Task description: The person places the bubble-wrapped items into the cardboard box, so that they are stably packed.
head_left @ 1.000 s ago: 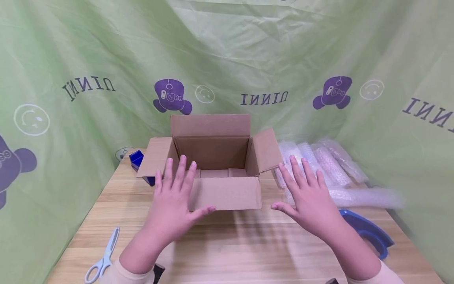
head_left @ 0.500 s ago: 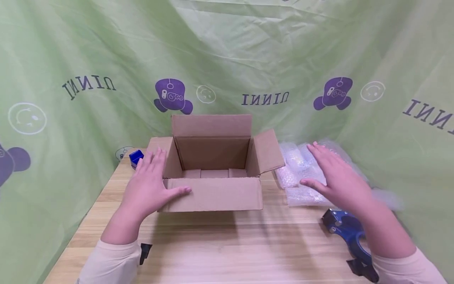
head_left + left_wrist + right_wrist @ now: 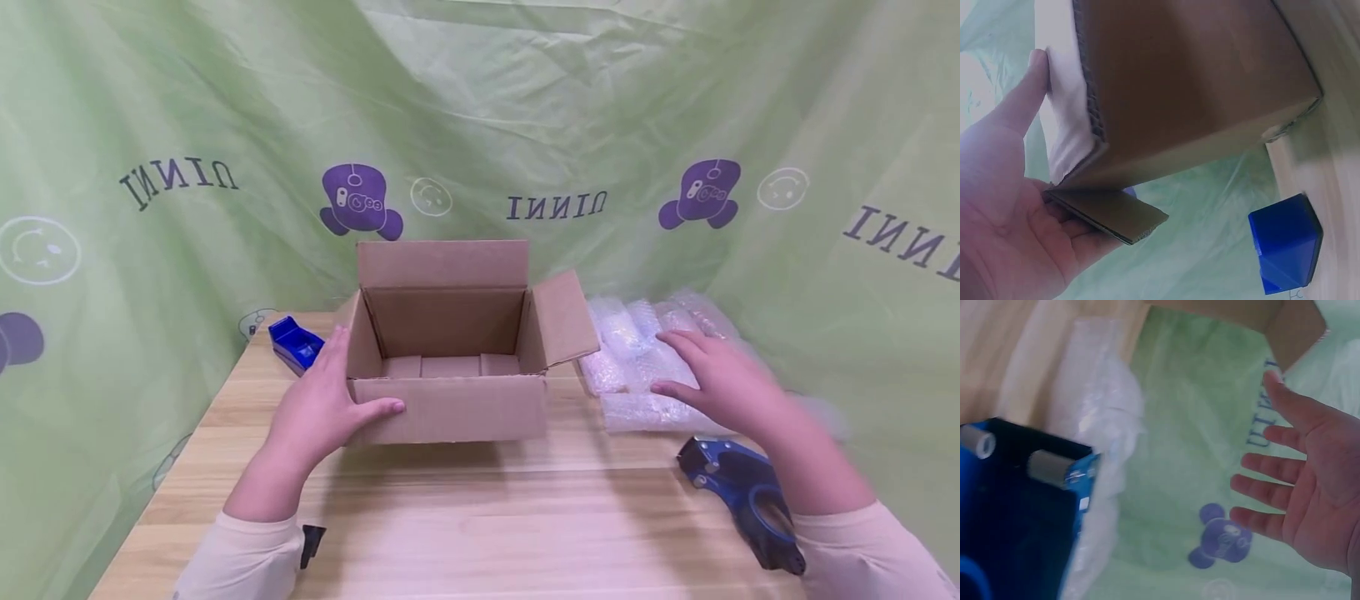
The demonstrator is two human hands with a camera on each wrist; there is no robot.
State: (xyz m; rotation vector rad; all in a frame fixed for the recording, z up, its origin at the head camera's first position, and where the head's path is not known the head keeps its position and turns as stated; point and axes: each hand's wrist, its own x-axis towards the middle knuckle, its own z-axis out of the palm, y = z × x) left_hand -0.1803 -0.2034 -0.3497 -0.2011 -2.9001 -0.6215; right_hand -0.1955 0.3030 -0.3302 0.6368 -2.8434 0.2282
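Note:
A cardboard box (image 3: 450, 412) stands in the middle of the table with its top flaps spread. At its near left corner is my left hand (image 3: 311, 408), its thumb on the front flap and its fingers against the left flap. In the left wrist view, the thumb lies along the front flap (image 3: 1063, 106), with the fingers behind the small side flap (image 3: 1113, 212). My right hand (image 3: 731, 387) hovers over the bubble-wrapped bundles (image 3: 637, 358), fingers spread, holding nothing. Below it lies a blue tape gun (image 3: 738, 483), partly hidden by the right forearm.
A small blue tape dispenser (image 3: 295, 343) sits left of the box, partly behind my left hand. Green printed cloth (image 3: 480, 125) hangs close around the back and sides of the wooden table (image 3: 480, 517).
My hands moved apart from in front of the box, the left to its left flap, the right over the bubble wrap. The left flap has swung upward, uncovering more of the blue dispenser.

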